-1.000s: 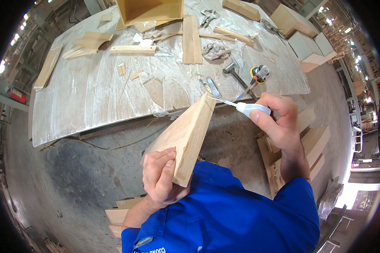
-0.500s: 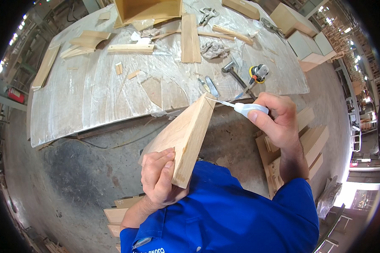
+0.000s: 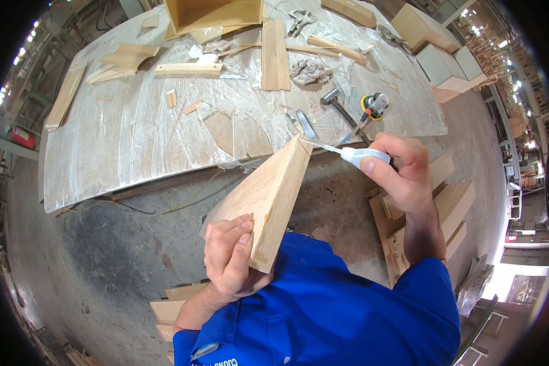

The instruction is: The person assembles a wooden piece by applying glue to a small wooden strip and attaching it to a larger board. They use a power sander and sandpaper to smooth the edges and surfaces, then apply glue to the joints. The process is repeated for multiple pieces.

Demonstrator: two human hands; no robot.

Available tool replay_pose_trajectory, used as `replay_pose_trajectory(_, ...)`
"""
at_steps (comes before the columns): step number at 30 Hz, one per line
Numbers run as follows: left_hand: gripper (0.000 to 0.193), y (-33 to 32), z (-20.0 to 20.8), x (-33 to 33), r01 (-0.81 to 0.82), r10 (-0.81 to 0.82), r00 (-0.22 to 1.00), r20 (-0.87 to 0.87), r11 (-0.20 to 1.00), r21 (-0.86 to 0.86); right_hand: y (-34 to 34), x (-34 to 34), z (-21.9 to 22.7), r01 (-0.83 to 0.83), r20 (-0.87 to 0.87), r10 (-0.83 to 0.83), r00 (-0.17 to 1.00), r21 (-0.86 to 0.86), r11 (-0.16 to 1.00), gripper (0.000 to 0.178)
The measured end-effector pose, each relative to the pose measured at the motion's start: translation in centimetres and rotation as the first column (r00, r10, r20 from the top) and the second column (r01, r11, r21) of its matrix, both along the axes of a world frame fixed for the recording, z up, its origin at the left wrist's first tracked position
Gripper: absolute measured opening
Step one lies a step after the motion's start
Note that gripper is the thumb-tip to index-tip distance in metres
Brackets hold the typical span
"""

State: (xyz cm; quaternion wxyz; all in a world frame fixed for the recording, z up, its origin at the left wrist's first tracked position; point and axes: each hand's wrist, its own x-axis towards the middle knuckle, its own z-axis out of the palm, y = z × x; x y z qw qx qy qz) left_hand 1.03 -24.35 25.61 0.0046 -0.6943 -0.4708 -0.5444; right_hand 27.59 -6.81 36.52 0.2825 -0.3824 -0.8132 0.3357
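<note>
My left hand (image 3: 230,255) is closed around the near end of a pale wooden panel (image 3: 282,204), which is tilted up in front of my chest with a thick edge towards me. Its upper corner reaches the height of the table's front edge. In my right hand (image 3: 404,168) is a small white glue bottle (image 3: 365,156), pinched between thumb and fingers. The bottle's thin nozzle points left at the panel's upper corner; its tip is at or very close to the wood. Whether any liquid comes out is too small to tell.
The plastic-covered table (image 3: 146,146) ahead bears a hammer (image 3: 341,110), a yellow-rimmed sander (image 3: 374,107), a locking clamp (image 3: 301,23), a crumpled cloth (image 3: 311,72) and wood pieces. Stacked boards (image 3: 448,210) stand on the floor at right, and more boards (image 3: 166,311) at lower left.
My right hand and the glue bottle have shifted very slightly to the right. My left hand and the panel have hardly moved.
</note>
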Motion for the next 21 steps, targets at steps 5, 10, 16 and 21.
replay_pose_trajectory(5,0.083,0.1,-0.08,0.08,-0.004,0.004,1.0,0.002,1.0,0.002,-0.36,-0.17,0.23,0.001,0.007,-0.001,1.0,-0.047,0.999,0.012)
replay_pose_trajectory(10,0.082,0.08,-0.04,0.06,-0.009,0.009,1.0,-0.012,1.0,-0.008,0.11,0.05,-0.16,0.022,0.001,-0.022,1.0,-0.023,0.999,0.014)
replay_pose_trajectory(16,0.079,0.12,-0.09,0.04,-0.005,0.005,1.0,-0.01,1.0,-0.001,0.14,0.19,-0.33,0.03,-0.016,-0.031,0.999,-0.027,0.999,0.014)
replay_pose_trajectory(21,0.078,0.04,-0.28,0.01,0.001,-0.001,1.0,-0.006,1.0,0.015,0.1,0.05,-0.26,0.026,0.0,-0.026,1.0,0.0,1.0,0.012)
